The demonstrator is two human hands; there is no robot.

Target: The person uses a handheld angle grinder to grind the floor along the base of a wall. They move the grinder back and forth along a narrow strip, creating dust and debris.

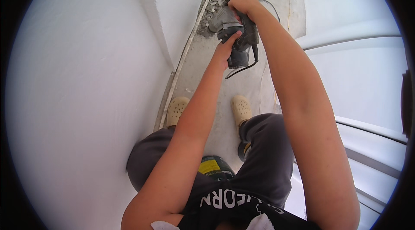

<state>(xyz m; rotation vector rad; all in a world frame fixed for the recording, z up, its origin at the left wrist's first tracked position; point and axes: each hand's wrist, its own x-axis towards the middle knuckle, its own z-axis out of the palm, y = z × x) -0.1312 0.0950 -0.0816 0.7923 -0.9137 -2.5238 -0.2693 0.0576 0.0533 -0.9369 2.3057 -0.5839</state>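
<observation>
A corded black and grey power tool (247, 35), much like a rotary hammer, is held out ahead of me over the concrete floor. Its grey tapered nose (220, 19) points left toward broken rubble at the base of the wall; the working tip cannot be made out. My right hand (244, 5) is closed around the far end of the tool. Lower down, my left hand (228, 47) grips its near side, with the thumb laid over the body. A black cord (242, 71) curves from the tool's lower end.
Grey rubble (210, 5) lies along a narrow strip beside the white wall (86, 78). My beige clogs (241, 108) stand on the floor (216, 85). Between my legs is a dark container (222, 167) with a yellow label. White panels with dark rails (371, 128) rise at right.
</observation>
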